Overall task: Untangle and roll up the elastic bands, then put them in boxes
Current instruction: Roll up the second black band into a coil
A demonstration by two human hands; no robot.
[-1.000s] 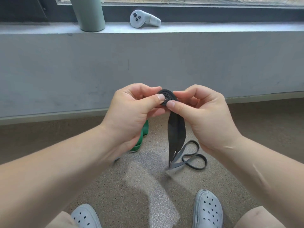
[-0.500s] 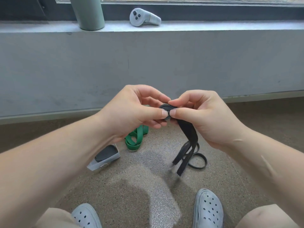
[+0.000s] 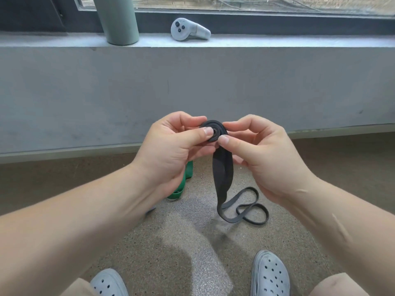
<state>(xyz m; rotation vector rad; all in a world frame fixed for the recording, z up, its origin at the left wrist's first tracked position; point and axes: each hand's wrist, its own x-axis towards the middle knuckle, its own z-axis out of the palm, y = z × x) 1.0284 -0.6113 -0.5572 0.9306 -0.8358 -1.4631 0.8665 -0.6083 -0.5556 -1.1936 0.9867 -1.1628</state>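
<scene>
Both hands are up in front of the grey wall, working the black band (image 3: 223, 174). The left hand (image 3: 171, 150) pinches the coil (image 3: 213, 127) with its thumb across the centre and its fingers curled behind. The right hand (image 3: 263, 159) grips the coil's edge, its thumb pressing where the loose strap leaves the roll.

So the roll is started, a few tight turns wound flat like a snail shell. I'd call this band less than halfway rolled. A wide stretch hangs straight down from the coil, and its far end lies on the floor (image 3: 320, 178) in two open loops (image 3: 252, 208). Those loops look free of knots, so the untangling of this one seems mostly done. What's left is winding in the hanging length.

And there's more waiting. A green band (image 3: 189, 170) lies on the floor just behind the left wrist, partly hidden. It looks folded loosely rather than rolled, though too much is covered to be sure.

No box shows clearly from here. Only a pale sliver peeks out beside the left forearm, and I can't tell what it is. So nothing is boxed, as far as I can see. My read: early in the job, with one band mid-roll, one untouched and all the packing ahead.
</scene>
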